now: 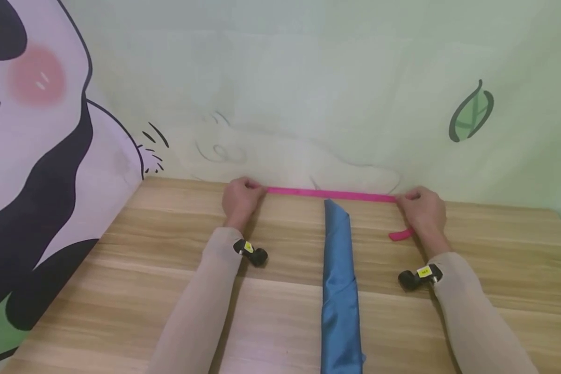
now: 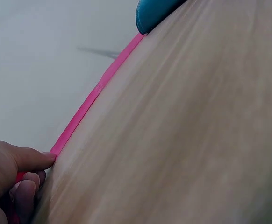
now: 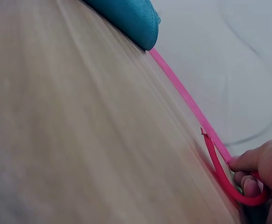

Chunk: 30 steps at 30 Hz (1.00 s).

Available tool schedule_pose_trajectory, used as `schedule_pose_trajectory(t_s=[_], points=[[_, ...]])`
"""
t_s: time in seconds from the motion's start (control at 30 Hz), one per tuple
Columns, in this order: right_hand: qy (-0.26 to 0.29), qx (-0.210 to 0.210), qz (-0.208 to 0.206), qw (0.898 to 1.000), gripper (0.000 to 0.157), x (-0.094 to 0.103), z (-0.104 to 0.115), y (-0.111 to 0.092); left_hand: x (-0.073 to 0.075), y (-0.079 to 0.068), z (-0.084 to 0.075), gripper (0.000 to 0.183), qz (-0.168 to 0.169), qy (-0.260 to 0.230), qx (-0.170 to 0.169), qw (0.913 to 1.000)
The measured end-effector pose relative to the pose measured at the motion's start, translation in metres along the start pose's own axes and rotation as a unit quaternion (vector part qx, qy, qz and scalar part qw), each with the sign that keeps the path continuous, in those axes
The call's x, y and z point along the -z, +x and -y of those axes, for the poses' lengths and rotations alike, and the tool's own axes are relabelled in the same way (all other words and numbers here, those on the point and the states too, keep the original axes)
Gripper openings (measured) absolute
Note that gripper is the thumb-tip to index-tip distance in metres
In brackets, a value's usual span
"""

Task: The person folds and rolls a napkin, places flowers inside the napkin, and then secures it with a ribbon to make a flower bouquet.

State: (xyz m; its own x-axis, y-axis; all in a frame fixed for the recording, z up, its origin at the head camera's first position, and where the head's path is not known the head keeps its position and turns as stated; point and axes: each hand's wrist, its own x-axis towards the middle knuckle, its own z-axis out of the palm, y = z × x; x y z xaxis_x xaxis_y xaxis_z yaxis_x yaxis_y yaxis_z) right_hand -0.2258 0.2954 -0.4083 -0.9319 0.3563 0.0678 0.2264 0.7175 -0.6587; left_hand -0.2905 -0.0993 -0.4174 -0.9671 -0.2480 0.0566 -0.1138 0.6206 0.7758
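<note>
A pink ribbon (image 1: 327,194) is stretched straight between both hands near the table's back edge. My left hand (image 1: 243,199) pinches it between thumb and fingers on the left. On the right, my right hand (image 1: 423,210) pinches it too, and a loose pink end hangs below that hand. In the right wrist view this ribbon tail (image 3: 225,182) curls under the fingers. Between the arms lies a folded blue satiny cloth (image 1: 341,291), long and narrow, its pointed tip just short of the ribbon. Neither hand touches the cloth.
The wood-grain table (image 1: 145,291) runs back to a pale green wall (image 1: 280,93) with a painted panda and a leaf (image 1: 471,115). A small black camera (image 1: 251,253) is worn on the left wrist, another (image 1: 421,278) on the right.
</note>
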Motion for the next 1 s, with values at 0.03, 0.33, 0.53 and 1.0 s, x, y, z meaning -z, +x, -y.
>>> schedule_pose_trajectory(t_s=[0.03, 0.33, 0.53, 1.0], points=[[0.000, 0.000, 0.002, 1.000, 0.031, 0.000, 0.000, 0.000, 0.000, 0.000, 0.001, 0.017, 0.001, 0.003, 0.001, 1.0000], [-0.002, -0.009, 0.016, 1.000, 0.035, 0.001, -0.003, -0.002, 0.001, -0.002, 0.002, 0.016, 0.013, 0.005, 0.000, 0.9999], [0.006, -0.013, 0.026, 1.000, 0.034, 0.002, -0.005, -0.003, 0.002, -0.001, 0.003, 0.016, 0.026, 0.011, 0.005, 0.9996], [-0.015, 0.007, 0.049, 0.999, 0.034, 0.005, -0.006, -0.004, 0.011, 0.000, 0.008, 0.019, 0.056, 0.022, 0.004, 0.9982]])
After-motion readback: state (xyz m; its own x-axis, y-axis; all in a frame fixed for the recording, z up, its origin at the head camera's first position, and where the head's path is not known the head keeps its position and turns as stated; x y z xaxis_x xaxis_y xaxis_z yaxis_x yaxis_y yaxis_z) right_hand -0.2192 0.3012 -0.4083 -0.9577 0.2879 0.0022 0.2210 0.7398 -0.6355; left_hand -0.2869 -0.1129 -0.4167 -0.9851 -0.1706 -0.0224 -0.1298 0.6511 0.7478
